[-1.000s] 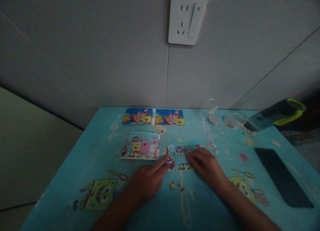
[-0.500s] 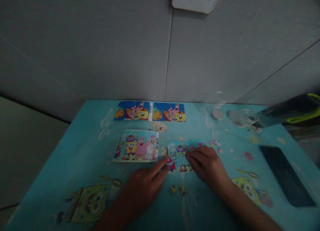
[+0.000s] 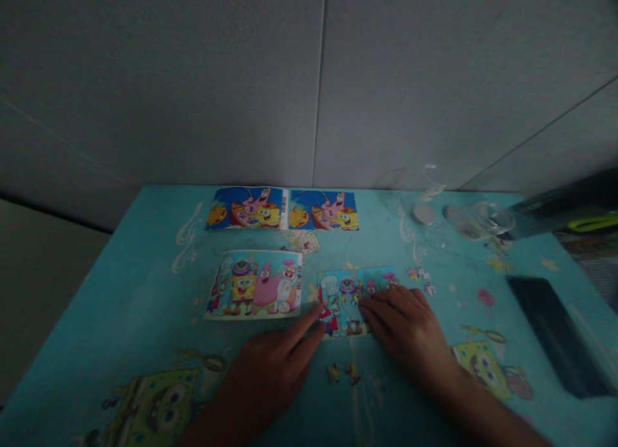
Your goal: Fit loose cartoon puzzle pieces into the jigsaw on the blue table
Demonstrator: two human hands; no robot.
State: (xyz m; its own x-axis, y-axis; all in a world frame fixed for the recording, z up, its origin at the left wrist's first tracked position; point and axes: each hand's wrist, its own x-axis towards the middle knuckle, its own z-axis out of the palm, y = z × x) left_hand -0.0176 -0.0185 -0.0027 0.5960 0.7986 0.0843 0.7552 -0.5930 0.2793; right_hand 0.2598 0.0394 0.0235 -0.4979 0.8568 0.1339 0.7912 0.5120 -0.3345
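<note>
A small, partly assembled cartoon jigsaw puzzle [image 3: 345, 291] lies on the turquoise table [image 3: 145, 292]. My left hand [image 3: 270, 370] rests flat with its forefinger stretched to the puzzle's lower left corner. My right hand [image 3: 410, 328] lies palm down over the puzzle's right half, fingers spread and pressing on the pieces. Two loose pieces [image 3: 342, 371] lie just in front of the puzzle, between my hands. A few more loose pieces [image 3: 421, 276] sit to the right of the puzzle.
A matching picture card [image 3: 255, 285] lies left of the puzzle. Two blue picture cards [image 3: 284, 209] sit by the wall. Clear plastic containers and lids [image 3: 463, 218] stand at the back right, a dark phone [image 3: 555, 331] at right. The scene is dim.
The view has tilted down, so the wall socket has left the frame. Both hands stay on the puzzle; the right hand's fingers have shifted slightly over it.
</note>
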